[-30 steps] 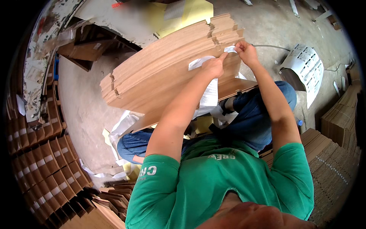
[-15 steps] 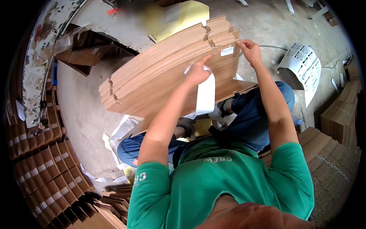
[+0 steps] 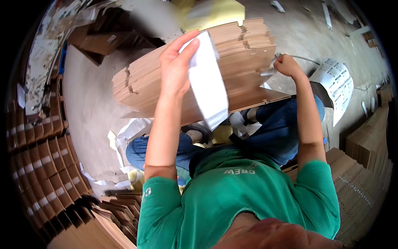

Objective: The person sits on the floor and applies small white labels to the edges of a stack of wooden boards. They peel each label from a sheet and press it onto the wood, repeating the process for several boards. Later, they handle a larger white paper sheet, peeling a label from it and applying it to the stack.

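My left hand (image 3: 179,62) is raised in front of a stack of brown cardboard sheets (image 3: 236,68), closed on a strip of white labels (image 3: 208,85). The strip hangs down across the stack, its lower end curling above my feet. Off the stack's right end, my right hand (image 3: 289,65) is closed in a fist. A small white label (image 3: 268,72), smeared by motion, shows beside its fingers; what the fingers grip cannot be made out. Below the stack, a cardboard sheet (image 3: 253,99) lies tilted along my shins.
Slotted cardboard dividers (image 3: 45,174) stand at the left. More stacked cardboard (image 3: 356,182) is on the right, near a curled printed white sheet (image 3: 333,85). Yellow paper (image 3: 215,12) lies behind the stack, and white backing paper (image 3: 134,128) trails by my left knee.
My left hand has lifted the label strip up and to the left. My right hand has moved right and slightly down from the stack's corner; the label on the front face has gone from its place.
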`<state>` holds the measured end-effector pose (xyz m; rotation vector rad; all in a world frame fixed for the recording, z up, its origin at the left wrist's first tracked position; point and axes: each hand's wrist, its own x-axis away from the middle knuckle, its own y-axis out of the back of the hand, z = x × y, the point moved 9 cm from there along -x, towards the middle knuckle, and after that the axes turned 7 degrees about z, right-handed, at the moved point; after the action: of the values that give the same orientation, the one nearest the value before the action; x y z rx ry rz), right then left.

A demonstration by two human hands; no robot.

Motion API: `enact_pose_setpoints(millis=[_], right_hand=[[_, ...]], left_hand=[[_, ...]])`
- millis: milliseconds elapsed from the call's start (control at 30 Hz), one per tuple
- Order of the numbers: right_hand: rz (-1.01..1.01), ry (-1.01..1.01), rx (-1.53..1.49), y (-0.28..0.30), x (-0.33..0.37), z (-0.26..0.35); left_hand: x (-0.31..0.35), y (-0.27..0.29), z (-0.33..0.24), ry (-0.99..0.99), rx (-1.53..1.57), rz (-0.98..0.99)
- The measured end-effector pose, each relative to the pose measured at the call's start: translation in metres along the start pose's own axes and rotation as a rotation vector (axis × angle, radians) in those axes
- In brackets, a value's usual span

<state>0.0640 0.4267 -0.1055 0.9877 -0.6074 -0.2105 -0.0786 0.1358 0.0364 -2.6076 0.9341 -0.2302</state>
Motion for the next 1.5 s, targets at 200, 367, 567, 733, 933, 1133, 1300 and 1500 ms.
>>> enact_pose_setpoints(millis=[200, 367, 567, 733, 933, 1133, 1300, 1500], right_hand=[[0.21, 0.432, -0.993, -0.035, 0.075, 0.158], [0.393, 0.432, -1.207, -0.067, 0.076, 0.187], [0.441, 0.392, -1.191, -0.072, 0.072, 0.181], [0.44, 0.383, -1.19, -0.073, 0.072, 0.177], [0.191, 0.473, -1.055, -0.054, 0.067, 0.172], [-0.122, 0.564, -0.794, -0.009, 0.076, 0.169], [-0.181, 0.631, -0.506, 0.002, 0.091, 0.168], [0.431, 0.451, -0.077, -0.072, 0.096, 0.116]], left_hand=[[-0.017, 0.014, 0.033, 0.029, 0.016, -0.115], [-0.013, 0.019, 0.054, 0.099, 0.117, -0.073], [0.008, 0.005, 0.059, 0.086, -0.059, 0.279], [0.013, 0.014, 0.061, 0.089, -0.097, 0.169], [0.017, 0.006, 0.075, 0.237, -0.303, 0.31], [0.022, 0.001, 0.07, 0.247, -0.288, 0.262], [0.034, 0.0, 0.05, 0.171, -0.324, 0.232], [0.095, 0.023, -0.016, 0.018, 0.052, 0.255]])
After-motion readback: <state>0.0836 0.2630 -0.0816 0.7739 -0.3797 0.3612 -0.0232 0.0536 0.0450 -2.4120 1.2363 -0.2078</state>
